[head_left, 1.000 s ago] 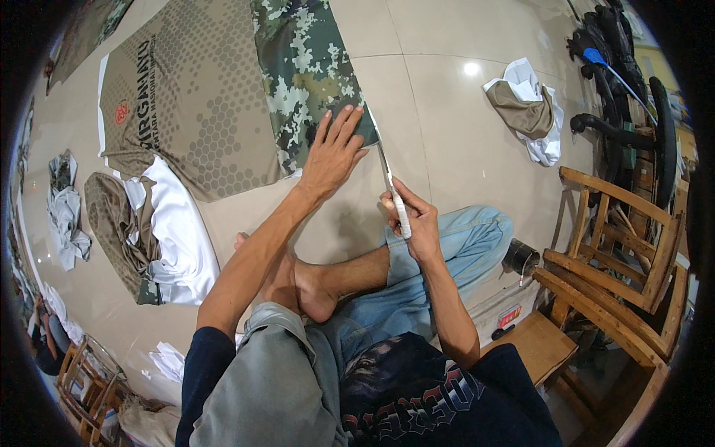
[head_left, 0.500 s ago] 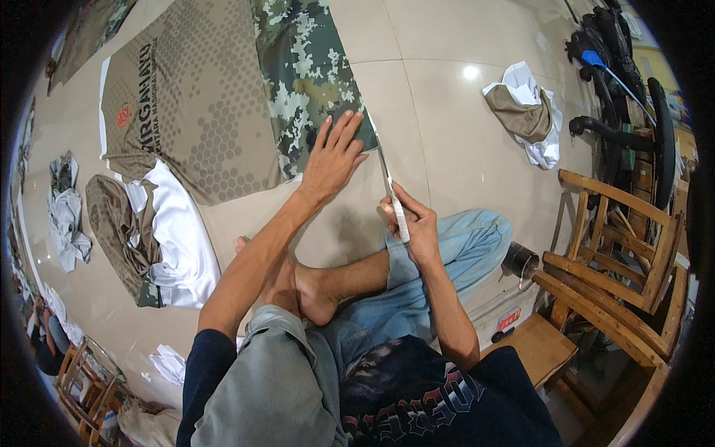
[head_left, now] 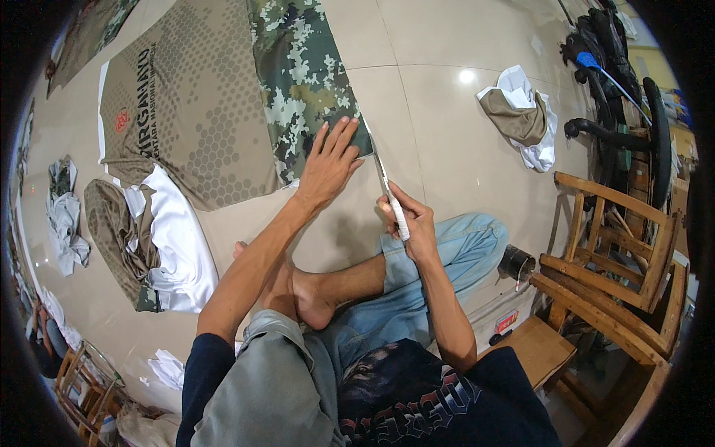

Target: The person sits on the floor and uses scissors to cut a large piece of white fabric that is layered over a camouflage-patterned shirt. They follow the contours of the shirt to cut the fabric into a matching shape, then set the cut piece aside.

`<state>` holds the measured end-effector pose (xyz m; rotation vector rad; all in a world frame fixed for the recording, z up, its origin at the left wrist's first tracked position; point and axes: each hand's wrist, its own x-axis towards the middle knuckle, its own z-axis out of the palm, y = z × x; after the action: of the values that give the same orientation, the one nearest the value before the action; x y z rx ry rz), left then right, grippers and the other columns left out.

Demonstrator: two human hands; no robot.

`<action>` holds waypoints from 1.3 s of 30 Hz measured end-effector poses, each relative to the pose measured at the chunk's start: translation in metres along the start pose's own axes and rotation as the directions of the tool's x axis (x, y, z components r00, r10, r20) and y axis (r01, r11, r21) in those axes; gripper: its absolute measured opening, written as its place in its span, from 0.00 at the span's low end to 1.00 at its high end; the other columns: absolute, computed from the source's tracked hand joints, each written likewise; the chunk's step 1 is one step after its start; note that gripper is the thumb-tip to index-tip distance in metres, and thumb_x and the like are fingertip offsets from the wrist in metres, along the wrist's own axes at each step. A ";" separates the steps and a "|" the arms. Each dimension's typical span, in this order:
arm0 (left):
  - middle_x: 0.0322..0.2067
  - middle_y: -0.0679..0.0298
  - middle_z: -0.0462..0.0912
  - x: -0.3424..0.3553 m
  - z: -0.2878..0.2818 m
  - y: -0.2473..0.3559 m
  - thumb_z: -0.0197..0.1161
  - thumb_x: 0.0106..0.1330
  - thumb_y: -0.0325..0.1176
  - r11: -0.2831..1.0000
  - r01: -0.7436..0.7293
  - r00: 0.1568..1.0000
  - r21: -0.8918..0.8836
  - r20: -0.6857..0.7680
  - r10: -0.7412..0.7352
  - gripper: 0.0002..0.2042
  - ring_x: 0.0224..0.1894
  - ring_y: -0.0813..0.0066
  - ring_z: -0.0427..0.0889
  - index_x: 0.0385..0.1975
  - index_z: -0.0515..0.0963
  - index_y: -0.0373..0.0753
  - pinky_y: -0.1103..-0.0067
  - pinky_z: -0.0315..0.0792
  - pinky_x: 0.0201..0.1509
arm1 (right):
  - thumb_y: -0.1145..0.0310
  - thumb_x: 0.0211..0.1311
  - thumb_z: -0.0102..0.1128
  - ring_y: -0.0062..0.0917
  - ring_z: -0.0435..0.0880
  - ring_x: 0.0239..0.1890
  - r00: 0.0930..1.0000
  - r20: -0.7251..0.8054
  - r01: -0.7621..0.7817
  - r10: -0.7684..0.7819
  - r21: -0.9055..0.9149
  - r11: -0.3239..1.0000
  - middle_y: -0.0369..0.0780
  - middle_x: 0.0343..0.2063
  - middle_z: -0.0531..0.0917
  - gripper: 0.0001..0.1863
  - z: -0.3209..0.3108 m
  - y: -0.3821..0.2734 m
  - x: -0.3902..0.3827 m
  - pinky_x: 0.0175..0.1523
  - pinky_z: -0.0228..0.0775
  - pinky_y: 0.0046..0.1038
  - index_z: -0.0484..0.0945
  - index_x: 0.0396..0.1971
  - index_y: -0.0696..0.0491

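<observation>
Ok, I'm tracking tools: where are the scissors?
In the head view, the white-handled scissors are in the right hand, blades at the right edge of the camouflage panel.

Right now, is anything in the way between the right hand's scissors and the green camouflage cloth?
Nothing that I can see. The right hand holds the white-handled scissors, blades at the right edge of the green camouflage cloth. The left hand rests left of the blades, not between.

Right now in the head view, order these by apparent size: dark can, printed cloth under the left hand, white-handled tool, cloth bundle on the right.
1. Printed cloth
2. Cloth bundle
Unranked: white-handled tool, longer; dark can, wider.
</observation>
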<state>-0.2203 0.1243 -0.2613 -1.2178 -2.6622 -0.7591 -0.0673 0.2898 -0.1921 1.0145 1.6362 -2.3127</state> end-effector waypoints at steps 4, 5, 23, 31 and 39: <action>0.74 0.56 0.63 0.000 0.000 0.000 0.70 0.66 0.39 1.000 -0.004 1.000 -0.003 -0.010 0.004 0.11 0.78 0.59 0.56 0.38 0.77 0.40 0.56 0.51 0.81 | 0.72 0.62 0.75 0.11 0.76 0.22 1.000 -0.007 0.019 -0.020 -0.071 0.997 0.37 0.42 0.87 0.32 0.003 0.003 0.006 0.23 0.64 0.14 0.75 0.66 0.56; 0.74 0.56 0.63 0.000 0.001 0.000 0.70 0.66 0.39 1.000 -0.006 1.000 -0.005 -0.013 0.006 0.11 0.78 0.59 0.56 0.38 0.77 0.40 0.56 0.51 0.81 | 0.71 0.62 0.74 0.11 0.76 0.22 1.000 -0.001 0.028 -0.028 -0.090 0.996 0.37 0.43 0.88 0.32 0.003 0.005 0.007 0.22 0.64 0.14 0.75 0.67 0.56; 0.74 0.57 0.63 -0.001 0.001 -0.001 0.71 0.64 0.38 1.000 -0.016 1.000 -0.001 -0.020 0.016 0.12 0.78 0.59 0.57 0.37 0.77 0.40 0.57 0.54 0.80 | 0.71 0.64 0.73 0.11 0.77 0.23 1.000 0.004 0.013 -0.012 -0.086 0.996 0.36 0.43 0.87 0.31 0.003 0.007 0.009 0.23 0.65 0.14 0.75 0.67 0.54; 0.74 0.56 0.63 0.000 -0.001 0.001 0.71 0.65 0.38 1.000 -0.017 1.000 -0.011 -0.014 0.017 0.12 0.78 0.58 0.57 0.38 0.76 0.39 0.56 0.53 0.80 | 0.73 0.64 0.72 0.12 0.77 0.23 1.000 0.019 0.008 -0.008 -0.007 1.000 0.38 0.43 0.87 0.32 0.008 0.001 0.019 0.23 0.65 0.14 0.74 0.68 0.56; 0.74 0.56 0.63 -0.001 0.000 0.000 0.70 0.66 0.38 1.000 -0.015 1.000 -0.007 -0.012 0.015 0.12 0.78 0.59 0.56 0.37 0.76 0.39 0.56 0.52 0.80 | 0.75 0.62 0.73 0.12 0.77 0.22 1.000 0.009 0.030 -0.030 -0.044 0.999 0.38 0.44 0.87 0.32 0.010 0.008 0.026 0.23 0.67 0.14 0.74 0.67 0.56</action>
<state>-0.2199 0.1231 -0.2615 -1.2293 -2.6400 -0.7713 -0.0879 0.2849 -0.2116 0.9760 1.7030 -2.2857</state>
